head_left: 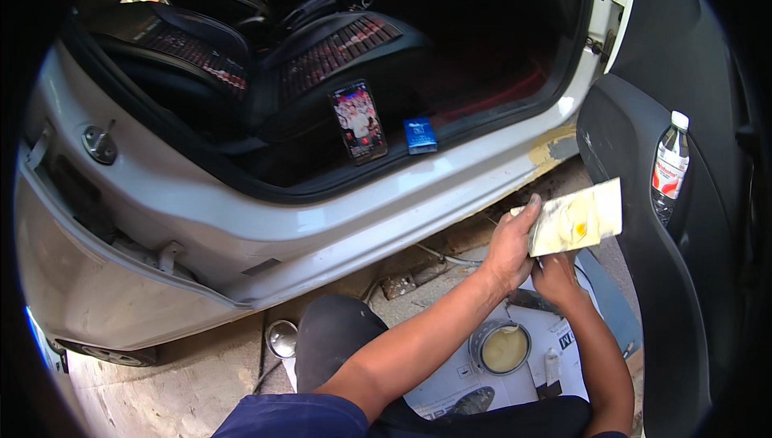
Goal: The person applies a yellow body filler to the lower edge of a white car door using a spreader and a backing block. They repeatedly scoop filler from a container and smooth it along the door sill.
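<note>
My left hand (512,237) grips a pale rectangular mixing board (611,197) by its left edge, thumb on top. Cream-coloured putty (563,227) is smeared over the board, with a small yellow-orange blob (581,230) on it. Just under the board's lower edge is my right hand (555,276), its fingers curled and partly covered by the board; what they hold is hidden. Below the hands stands an open round tin (474,351) with cream putty inside. A dark flat piece (532,300) shows beside my right wrist, and I cannot tell whether the hand touches it.
A white car sill (322,225) runs across ahead, its right part patched with filler. A phone (359,123) and a small blue box (420,135) stand on the door opening's ledge. The open door (643,277) at right holds a bottle (671,165). Printed cardboard (442,390) lies below.
</note>
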`<state>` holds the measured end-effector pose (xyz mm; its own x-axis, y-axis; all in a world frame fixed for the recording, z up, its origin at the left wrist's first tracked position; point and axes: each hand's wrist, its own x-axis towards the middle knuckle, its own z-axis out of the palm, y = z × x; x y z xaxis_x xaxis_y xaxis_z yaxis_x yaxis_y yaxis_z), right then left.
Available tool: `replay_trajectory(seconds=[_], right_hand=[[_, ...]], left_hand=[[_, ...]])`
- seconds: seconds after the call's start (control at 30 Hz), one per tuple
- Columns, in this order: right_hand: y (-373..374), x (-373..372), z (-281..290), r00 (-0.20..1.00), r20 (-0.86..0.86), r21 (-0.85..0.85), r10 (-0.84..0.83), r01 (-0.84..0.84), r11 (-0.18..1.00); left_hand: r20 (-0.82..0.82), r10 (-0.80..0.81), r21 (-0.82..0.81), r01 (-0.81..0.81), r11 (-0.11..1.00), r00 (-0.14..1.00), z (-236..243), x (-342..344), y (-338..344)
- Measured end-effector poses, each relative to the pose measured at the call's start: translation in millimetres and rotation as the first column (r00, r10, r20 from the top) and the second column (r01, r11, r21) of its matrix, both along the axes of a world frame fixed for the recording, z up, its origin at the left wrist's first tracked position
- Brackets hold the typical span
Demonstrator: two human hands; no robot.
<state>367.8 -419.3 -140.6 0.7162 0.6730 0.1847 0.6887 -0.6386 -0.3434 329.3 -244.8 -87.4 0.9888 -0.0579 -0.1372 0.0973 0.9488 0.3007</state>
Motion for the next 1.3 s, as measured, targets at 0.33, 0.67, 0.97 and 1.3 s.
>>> replay_trajectory(seconds=[0.33, 0.67, 0.97, 1.3], right_hand=[[274.1, 21.6, 63.4, 0.793, 0.428, 0.248, 0.434, -0.565, 0.787], [318.2, 35.2, 53.7, 0.786, 0.435, 0.173, 0.439, -0.551, 0.816], [296.6, 47.8, 74.8, 0.888, 0.446, 0.534, 0.114, -0.366, 0.762], [91.7, 34.8, 63.7, 0.712, -0.509, 0.851, 0.484, 0.331, 0.408]], left_hand=[[0.033, 0.276, 0.156, -0.277, 0.948, 0.961, 88.7, -78.2, 105.2], [0.025, 0.151, 0.029, -0.152, 0.988, 0.988, 87.1, -73.8, 110.2], [0.043, 0.157, -0.008, -0.156, 0.988, 0.987, 81.2, -65.7, 119.7], [-0.150, 0.112, 0.013, -0.112, 0.994, 0.982, 76.0, -60.2, 118.6]])
